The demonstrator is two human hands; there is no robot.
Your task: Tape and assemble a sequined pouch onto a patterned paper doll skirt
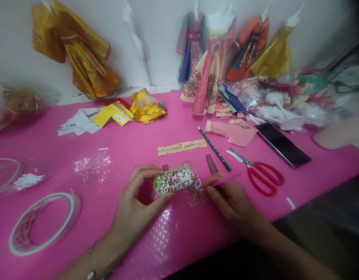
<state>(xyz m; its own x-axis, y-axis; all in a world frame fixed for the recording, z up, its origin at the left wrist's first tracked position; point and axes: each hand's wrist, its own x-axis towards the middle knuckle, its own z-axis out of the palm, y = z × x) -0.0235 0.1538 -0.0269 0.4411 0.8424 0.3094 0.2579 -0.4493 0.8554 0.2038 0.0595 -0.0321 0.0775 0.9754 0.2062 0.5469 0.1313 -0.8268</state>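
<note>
Sheeting of bright pink covers the table (179,128), which runs up to a pale wall. Against that wall stand paper dresses (207,62) in several colours, and a gold paper robe (80,54) hangs further left. A tape roll (75,208) lies flat near the front left edge. On the right side lie a dark phone (283,144), red-handled scissors (251,166) just beside it, and a dark pencil (215,149) slanting between the scissors and a yellow patterned strip (182,147).

The left hand (135,198) curls around an oval dish (173,181), thumb at its near edge and fingers at its far edge, holding it low over the table at centre front. The dish has a green rim and is full of tiny mixed-colour beads (too small to tell apart). The right hand (232,200) pinches a thin pink stick (226,179) between thumb and forefinger. Its inner end points at a patterned paper piece (194,194) lying just beside the dish, partly under its right end.
</note>
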